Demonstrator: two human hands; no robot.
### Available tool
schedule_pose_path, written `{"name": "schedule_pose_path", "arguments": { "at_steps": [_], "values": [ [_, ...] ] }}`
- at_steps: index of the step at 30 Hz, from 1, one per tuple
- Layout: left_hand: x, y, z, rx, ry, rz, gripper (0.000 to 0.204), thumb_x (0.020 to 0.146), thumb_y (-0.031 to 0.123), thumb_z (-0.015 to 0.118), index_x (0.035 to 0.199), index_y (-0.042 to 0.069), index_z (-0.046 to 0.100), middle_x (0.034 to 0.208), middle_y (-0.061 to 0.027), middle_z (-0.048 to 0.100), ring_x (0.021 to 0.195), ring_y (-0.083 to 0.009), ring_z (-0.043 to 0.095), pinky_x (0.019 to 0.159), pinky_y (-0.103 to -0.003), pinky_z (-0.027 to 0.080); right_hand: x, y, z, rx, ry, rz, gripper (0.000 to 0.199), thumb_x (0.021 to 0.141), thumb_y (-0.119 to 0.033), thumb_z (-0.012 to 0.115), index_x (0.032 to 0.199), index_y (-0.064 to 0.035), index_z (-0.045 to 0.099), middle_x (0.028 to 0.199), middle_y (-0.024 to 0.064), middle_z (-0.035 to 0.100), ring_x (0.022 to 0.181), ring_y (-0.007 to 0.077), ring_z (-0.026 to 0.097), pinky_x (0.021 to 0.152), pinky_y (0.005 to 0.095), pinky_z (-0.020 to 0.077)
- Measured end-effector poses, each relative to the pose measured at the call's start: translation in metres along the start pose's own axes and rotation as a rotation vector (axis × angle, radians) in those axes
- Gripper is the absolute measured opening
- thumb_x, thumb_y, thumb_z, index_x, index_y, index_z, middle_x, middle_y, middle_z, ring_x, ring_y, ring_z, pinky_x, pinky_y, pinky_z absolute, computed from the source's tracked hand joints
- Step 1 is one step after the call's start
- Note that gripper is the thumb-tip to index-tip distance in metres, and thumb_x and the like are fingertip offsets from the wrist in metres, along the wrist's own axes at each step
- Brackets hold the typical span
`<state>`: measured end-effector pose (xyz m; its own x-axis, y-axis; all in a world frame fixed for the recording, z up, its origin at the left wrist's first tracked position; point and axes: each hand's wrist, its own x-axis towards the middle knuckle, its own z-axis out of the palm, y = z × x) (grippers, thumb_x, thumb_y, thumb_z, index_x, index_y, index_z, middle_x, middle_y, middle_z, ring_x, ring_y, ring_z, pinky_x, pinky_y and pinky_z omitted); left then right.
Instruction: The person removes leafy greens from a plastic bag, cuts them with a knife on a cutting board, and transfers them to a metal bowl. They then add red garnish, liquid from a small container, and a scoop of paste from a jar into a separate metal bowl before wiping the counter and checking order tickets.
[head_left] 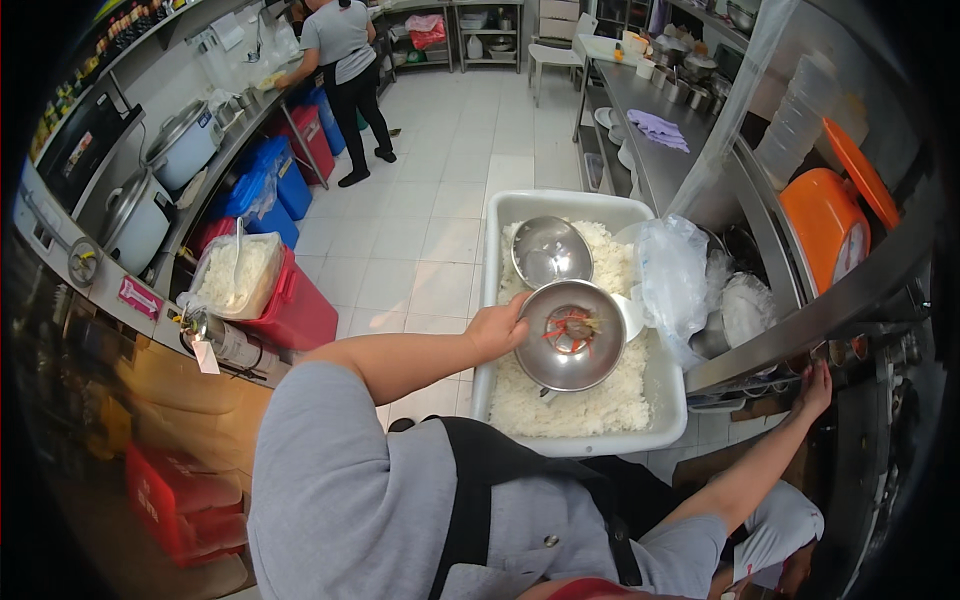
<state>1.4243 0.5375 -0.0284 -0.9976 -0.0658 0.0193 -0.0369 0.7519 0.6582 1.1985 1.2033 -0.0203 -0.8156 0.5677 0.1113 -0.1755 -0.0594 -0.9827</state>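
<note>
My left hand grips the rim of a steel bowl holding thin red and pale yellowish strips. The bowl is above a large white tub of cooked rice. A second steel bowl rests on the rice at the far side, partly behind the held one. A white handle or scoop shows beside the held bowl. Far to the right, my right hand stretches toward small round containers under the metal shelf edge. Its fingers look extended, with nothing visible in them.
Clear plastic bags lie against the tub's right side, near a steel shelf with an orange container. At left, a box of rice sits on a red bin. Another person stands at the far left counter.
</note>
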Motion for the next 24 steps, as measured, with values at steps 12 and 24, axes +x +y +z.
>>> {"name": "schedule_pose_path", "arguments": {
  "at_steps": [12, 24],
  "values": [
    [-0.002, 0.002, -0.104, -0.644, -0.229, 0.042, 0.042, 0.082, 0.013, 0.042, 0.120, -0.004, 0.044, 0.071, -0.0149, 0.061, 0.046, -0.0184, 0.057, 0.046, -0.032, 0.048, -0.427, -0.169, 0.138, 0.043, -0.485, 0.079, 0.020, 0.085, -0.006, 0.064, 0.103, 0.0037, 0.061, 0.089, 0.0127, 0.066, 0.070, 0.0129, 0.061, 0.061, 0.0225, 0.0505],
    [-0.087, -0.127, -0.264, -0.349, -0.376, -0.104, 0.045, 0.080, 0.015, 0.040, 0.121, -0.005, 0.045, 0.069, -0.0143, 0.061, 0.049, -0.0188, 0.058, 0.054, -0.033, 0.049, -0.610, -0.152, 0.435, -0.725, -1.183, -0.312, 0.017, 0.080, -0.007, 0.065, 0.094, 0.0009, 0.069, 0.084, 0.0093, 0.068, 0.077, 0.0162, 0.062, 0.070, 0.0266, 0.0489]
  ]
}}
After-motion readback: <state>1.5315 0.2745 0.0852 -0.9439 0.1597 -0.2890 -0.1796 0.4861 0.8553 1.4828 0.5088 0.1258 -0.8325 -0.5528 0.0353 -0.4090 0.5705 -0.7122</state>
